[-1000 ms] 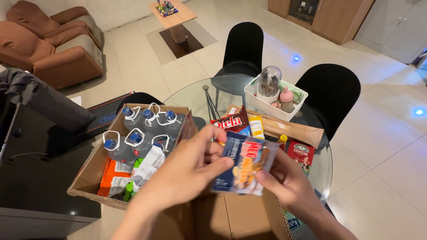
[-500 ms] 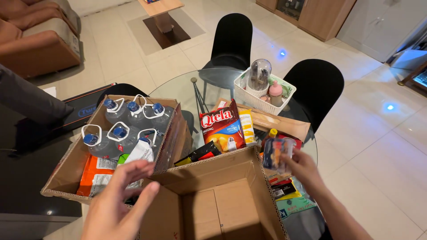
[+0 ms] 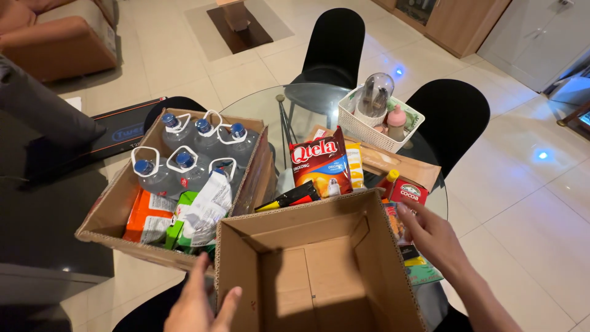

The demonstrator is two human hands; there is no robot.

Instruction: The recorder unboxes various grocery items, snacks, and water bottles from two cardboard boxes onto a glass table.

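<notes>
Hands are both open now: right hand (image 3: 430, 237) has released its snack packet, left hand (image 3: 200, 304) nears the empty box (image 3: 313, 270).

We stood over a pale tiled floor (image 3: 528, 203) with blue light spots, two black chairs (image 3: 335, 46), a brown armchair (image 3: 58, 40) and wooden cabinets (image 3: 452, 21).

An empty box (image 3: 313, 270) is set nearest on the desk (image 3: 295, 107); left of it a bottle-filled box (image 3: 110, 209), behind it snack packets (image 3: 322, 163) and a basket (image 3: 359, 126).
</notes>
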